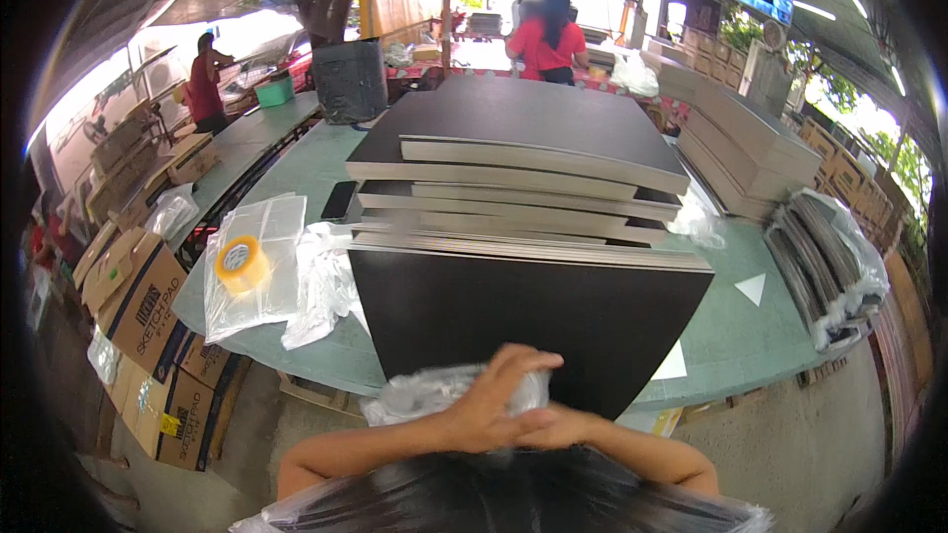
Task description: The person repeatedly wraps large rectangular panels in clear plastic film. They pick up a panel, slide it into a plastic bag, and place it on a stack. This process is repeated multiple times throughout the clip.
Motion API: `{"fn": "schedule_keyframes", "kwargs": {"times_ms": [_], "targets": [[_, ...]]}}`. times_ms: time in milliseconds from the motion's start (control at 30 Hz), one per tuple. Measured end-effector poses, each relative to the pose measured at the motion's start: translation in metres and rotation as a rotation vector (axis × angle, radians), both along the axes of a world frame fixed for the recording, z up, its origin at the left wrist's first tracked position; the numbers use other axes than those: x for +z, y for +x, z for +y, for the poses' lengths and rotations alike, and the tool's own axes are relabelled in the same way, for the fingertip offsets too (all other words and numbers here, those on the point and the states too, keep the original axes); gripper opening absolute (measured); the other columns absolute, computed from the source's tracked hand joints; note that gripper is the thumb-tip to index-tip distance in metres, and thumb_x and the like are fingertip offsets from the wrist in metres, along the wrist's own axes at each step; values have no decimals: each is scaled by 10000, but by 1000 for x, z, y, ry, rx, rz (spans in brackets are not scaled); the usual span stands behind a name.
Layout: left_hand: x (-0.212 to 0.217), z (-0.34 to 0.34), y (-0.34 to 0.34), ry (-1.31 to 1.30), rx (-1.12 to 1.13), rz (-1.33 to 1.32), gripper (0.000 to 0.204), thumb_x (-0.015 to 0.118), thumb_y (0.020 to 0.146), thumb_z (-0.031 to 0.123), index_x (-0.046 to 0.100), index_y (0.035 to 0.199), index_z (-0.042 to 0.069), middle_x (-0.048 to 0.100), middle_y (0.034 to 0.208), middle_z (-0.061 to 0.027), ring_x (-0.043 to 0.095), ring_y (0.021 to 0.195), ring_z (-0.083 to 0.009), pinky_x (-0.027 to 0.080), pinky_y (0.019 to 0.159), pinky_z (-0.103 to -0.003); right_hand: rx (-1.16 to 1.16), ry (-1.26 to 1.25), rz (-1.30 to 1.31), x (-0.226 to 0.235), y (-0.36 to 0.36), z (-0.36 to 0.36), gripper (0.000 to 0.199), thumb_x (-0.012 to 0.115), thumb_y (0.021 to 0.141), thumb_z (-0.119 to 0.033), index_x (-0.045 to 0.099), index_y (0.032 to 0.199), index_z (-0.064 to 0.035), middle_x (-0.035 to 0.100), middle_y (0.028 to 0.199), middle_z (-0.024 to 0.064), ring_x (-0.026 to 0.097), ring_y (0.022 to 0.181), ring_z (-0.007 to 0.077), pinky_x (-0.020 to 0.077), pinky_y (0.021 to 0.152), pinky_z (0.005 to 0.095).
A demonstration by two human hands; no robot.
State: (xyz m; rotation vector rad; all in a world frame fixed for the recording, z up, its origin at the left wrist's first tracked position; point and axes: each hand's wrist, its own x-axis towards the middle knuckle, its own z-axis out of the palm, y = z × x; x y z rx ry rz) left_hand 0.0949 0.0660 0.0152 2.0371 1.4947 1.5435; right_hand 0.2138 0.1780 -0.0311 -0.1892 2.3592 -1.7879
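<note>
My left hand (494, 403) is in front of my body, palm toward the right, its fingers apart and nothing seen between them. My right hand (560, 425) meets it near the thumb; its fingers are mostly hidden. Bunched clear plastic (420, 393) lies just behind my left hand. Below both hands, at the lower edge, is a dark bundle in clear plastic wrap (504, 494). Directly beyond the hands, a set of black boards (533, 326) stands tilted on edge against the table. Behind it lies a tall stack of black-topped boards with pale edges (523, 118).
On the green table (592, 405) are a tape roll (242, 265), clear plastic bags (276, 222), a phone (339, 201) and a plastic-wrapped bundle (829, 266). Cartons (183, 415) stand at left, pale boards (746, 148) at right. Two people in red (553, 44) are farther back.
</note>
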Motion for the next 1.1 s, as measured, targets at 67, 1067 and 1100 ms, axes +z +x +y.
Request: {"fn": "schedule_keyframes", "kwargs": {"times_ms": [67, 1067, 1100], "targets": [[13, -12, -23, 117, 53, 41, 530, 530, 774, 342, 376, 1150, 2, 421, 1027, -156, 388, 995, -310, 284, 894, -372, -326, -142, 182, 17, -5, 6, 279, 501, 811, -160, 492, 1044, -7, 533, 979, 59, 480, 913, 132, 386, 804, 293], [16, -39, 9, -453, 90, -204, 552, 664, 668, 123, 400, 1150, 72, 472, 656, -47, 488, 544, -125, 425, 516, -258, -275, -637, -12, 19, 4, -10, 225, 719, 632, -97, 508, 703, -67, 521, 658, -11, 479, 581, 56, 370, 514, 188], [12, -33, 2, -503, 106, -166, 552, 666, 671, 135, 403, 1152, 79, 479, 659, -53, 488, 542, -125, 424, 514, -261, -327, -632, -10, 20, 4, -7, 227, 717, 635, -99, 507, 710, -62, 521, 652, -10, 478, 572, 57, 367, 500, 187]]}}
